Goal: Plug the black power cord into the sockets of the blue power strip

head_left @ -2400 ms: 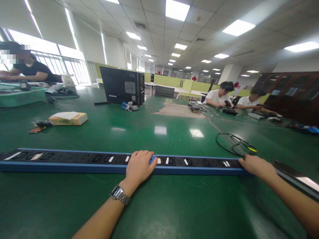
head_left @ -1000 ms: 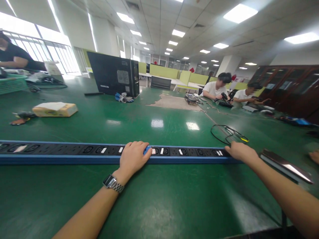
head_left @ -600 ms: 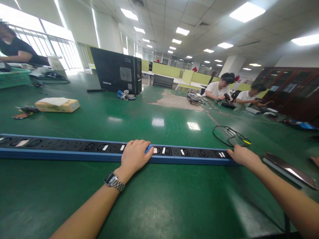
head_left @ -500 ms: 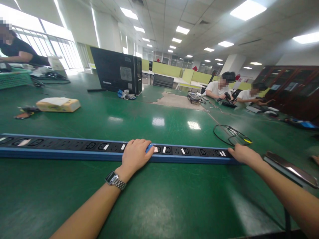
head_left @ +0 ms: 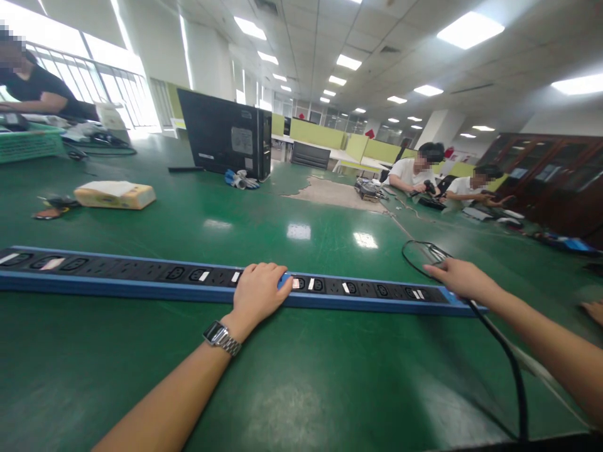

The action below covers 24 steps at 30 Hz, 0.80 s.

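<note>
A long blue power strip (head_left: pixel 141 287) with black sockets and several white stickers lies across the green table. My left hand (head_left: pixel 262 290), with a metal-band watch on the wrist, is closed over its middle, the thumb along the near side and the fingers reaching over the far side. My right hand (head_left: pixel 464 280) is above the strip's right end, its thumb stretched left and the other fingers mostly hidden. A black cable (head_left: pixel 511 364) runs from just under it down to the near table edge. A loop of black cable (head_left: pixel 409 256) lies beyond that hand.
On the table are a yellow tissue pack (head_left: pixel 115 196), a black computer case (head_left: pixel 226 135), gloves (head_left: pixel 242 180), and a green basket (head_left: pixel 31 145). Two people in white sit at the far right; another in black is at the left. Part of another person's hand (head_left: pixel 594 314) shows at the right edge.
My right hand has lifted off the strip's end, exposing more of it and the black cable. The dark, flat thing at the right is no longer visible. My left hand stays put.
</note>
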Tool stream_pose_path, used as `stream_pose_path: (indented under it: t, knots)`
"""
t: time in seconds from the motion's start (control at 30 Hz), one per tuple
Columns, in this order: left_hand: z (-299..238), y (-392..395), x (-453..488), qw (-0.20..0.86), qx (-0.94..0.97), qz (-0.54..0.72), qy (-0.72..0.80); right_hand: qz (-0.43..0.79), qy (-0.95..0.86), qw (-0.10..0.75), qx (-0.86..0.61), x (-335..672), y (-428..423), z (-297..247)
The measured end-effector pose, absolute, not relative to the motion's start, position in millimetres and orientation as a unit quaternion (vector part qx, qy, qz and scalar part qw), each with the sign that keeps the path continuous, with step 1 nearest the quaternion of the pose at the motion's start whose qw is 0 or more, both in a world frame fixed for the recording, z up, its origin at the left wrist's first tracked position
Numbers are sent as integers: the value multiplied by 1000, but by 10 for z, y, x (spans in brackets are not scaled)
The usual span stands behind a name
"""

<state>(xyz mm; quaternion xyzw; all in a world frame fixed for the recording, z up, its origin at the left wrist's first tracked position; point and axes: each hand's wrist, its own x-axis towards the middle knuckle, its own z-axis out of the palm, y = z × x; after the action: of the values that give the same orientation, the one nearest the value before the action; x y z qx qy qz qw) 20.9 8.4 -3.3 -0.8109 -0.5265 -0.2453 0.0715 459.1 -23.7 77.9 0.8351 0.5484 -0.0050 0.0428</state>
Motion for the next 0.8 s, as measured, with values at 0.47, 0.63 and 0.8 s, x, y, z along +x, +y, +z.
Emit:
stream_pose_path:
  t: [0.47, 0.63, 0.8]
  knots:
    - [-47, 84, 204, 75, -812, -240, -527, -100, 592, 148, 786, 3813, -43, 554]
    - [-53, 78, 207, 82, -813, -240, -524, 30, 579, 145, 802, 3629, -177, 439]
    - [-48, 79, 207, 81, -812, -241, -525, -13, 581, 162, 797, 3654, -155, 561]
